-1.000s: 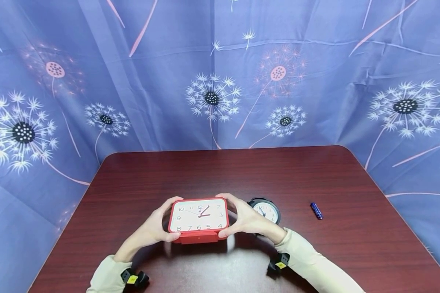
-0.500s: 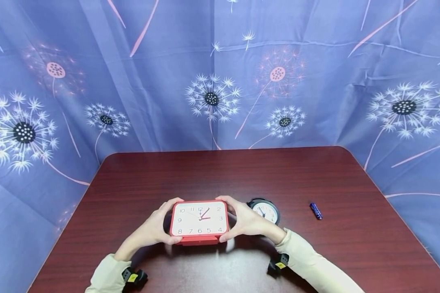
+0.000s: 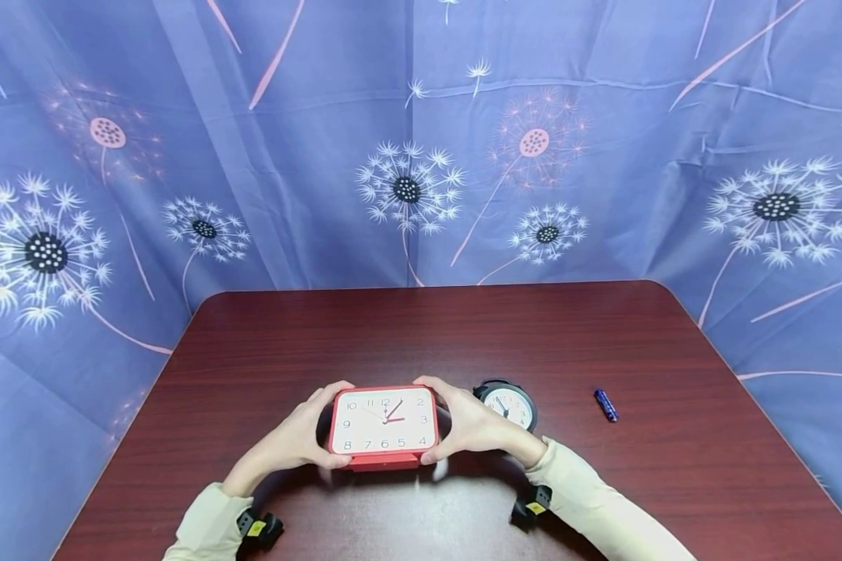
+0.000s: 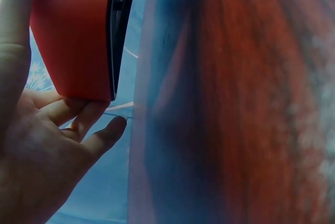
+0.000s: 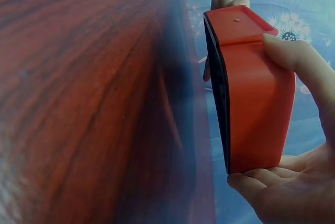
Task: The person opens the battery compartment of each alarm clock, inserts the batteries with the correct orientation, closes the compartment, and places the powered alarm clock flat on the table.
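Both hands hold a red rectangular clock (image 3: 365, 430) between them, its white face with numerals turned up toward the head camera. My left hand (image 3: 296, 438) grips the left end, thumb at the lower edge and fingers at the upper edge. At the other end, my right hand (image 3: 472, 421) holds on the same way. The wrist views show the smooth red side of the clock (image 4: 73, 35) and a thin black edge along its back. In the right wrist view, a raised red block sits on one side of the clock (image 5: 259, 109), by the thumb.
A small round black alarm clock (image 3: 511, 406) stands just behind the right wrist, partly covered by it. Farther right lies a blue battery (image 3: 606, 405) on the dark red wooden table (image 3: 421, 335). A blue dandelion-print cloth (image 3: 309, 195) hangs beyond the table.
The red clock has shifted slightly right and toward me, and tilted so that less of its red lower side shows. Both hands keep their hold. The alarm clock and battery stay put.
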Tool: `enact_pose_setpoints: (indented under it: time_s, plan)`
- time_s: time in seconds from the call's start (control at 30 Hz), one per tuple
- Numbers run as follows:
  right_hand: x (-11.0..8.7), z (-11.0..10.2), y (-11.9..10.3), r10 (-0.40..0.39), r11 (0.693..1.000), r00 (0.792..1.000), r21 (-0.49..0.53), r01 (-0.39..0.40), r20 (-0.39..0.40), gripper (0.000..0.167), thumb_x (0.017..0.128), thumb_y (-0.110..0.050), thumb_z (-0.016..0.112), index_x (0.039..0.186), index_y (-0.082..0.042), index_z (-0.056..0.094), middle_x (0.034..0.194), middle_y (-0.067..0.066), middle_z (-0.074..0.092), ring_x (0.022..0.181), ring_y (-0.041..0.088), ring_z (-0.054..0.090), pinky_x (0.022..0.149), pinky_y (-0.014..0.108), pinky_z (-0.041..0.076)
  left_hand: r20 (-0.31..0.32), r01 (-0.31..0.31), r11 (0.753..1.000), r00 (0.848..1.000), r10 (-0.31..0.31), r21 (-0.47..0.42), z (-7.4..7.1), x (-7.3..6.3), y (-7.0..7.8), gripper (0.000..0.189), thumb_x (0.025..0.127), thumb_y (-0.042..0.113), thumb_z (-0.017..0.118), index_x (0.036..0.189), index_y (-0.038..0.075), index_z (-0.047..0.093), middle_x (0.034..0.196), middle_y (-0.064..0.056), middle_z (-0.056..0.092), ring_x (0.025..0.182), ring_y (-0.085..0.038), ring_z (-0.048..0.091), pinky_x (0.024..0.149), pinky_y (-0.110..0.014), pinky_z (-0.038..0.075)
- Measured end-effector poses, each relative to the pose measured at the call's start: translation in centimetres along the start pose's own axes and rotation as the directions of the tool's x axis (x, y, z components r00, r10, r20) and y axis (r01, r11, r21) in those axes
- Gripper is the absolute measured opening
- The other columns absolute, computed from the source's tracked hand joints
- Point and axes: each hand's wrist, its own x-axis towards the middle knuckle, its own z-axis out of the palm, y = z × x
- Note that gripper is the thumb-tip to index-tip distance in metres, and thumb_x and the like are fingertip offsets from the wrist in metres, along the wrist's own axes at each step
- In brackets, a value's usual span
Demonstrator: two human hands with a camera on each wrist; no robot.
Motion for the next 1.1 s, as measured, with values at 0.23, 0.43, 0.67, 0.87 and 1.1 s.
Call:
enact_pose_setpoints:
  time_s: [0.23,0.43,0.67,0.87,1.1]
  plan:
    - [-0.05,0.08,-0.06,0.0,0.997,1.0,-0.078,0.0,-0.001,0.101,0.059,-0.029,0.092,0.141,-0.006,0.038,0.132,0.006,0.056,0.128,0.022,0.053,0.108,0.04,0.04,0.013,0.006,1.0,1.0,-0.006,0.002,0.0,0.0,-0.12,0.101,0.058,0.044,0.088,0.142,0.012,0.04,0.129,-0.005,0.054,0.114,-0.015,0.05,0.091,-0.047,0.04]
    - [0.04,0.16,-0.2,0.007,0.996,1.0,-0.09,-0.006,0.001,0.099,0.059,-0.029,0.092,0.139,-0.008,0.039,0.128,0.004,0.058,0.125,0.019,0.054,0.107,0.038,0.041,0.023,0.001,1.0,1.0,-0.002,0.024,-0.01,0.12,-0.31,0.101,0.059,0.045,0.087,0.141,0.012,0.04,0.128,-0.004,0.054,0.113,-0.015,0.05,0.091,-0.048,0.04]
    - [0.05,0.22,-0.33,0.019,0.993,1.0,-0.12,-0.019,-0.005,0.099,0.058,-0.029,0.092,0.139,-0.01,0.04,0.126,0.001,0.06,0.122,0.016,0.055,0.106,0.037,0.041,0.031,0.005,0.999,0.999,-0.006,0.033,-0.15,0.09,-0.2,0.101,0.059,0.046,0.087,0.141,0.011,0.04,0.128,-0.003,0.054,0.113,-0.015,0.05,0.092,-0.048,0.04]
    - [0.11,0.29,-0.29,0.017,0.99,1.0,-0.137,-0.018,-0.01,0.098,0.057,-0.03,0.092,0.138,-0.011,0.041,0.124,-0.001,0.061,0.119,0.014,0.056,0.105,0.036,0.041,0.044,0.019,0.999,0.999,-0.021,0.034,-0.21,0.1,-0.11,0.1,0.06,0.045,0.087,0.141,0.012,0.039,0.129,-0.004,0.054,0.114,-0.017,0.05,0.093,-0.049,0.04]
    - [0.12,0.41,-0.2,0.009,0.988,1.0,-0.151,-0.012,-0.015,0.1,0.056,-0.031,0.092,0.139,-0.008,0.041,0.125,0.002,0.06,0.119,0.017,0.057,0.104,0.037,0.042,0.053,0.034,0.999,0.998,-0.035,0.032,-0.24,0.11,-0.12,0.101,0.059,0.045,0.087,0.142,0.011,0.039,0.13,-0.006,0.053,0.115,-0.019,0.051,0.094,-0.05,0.039]
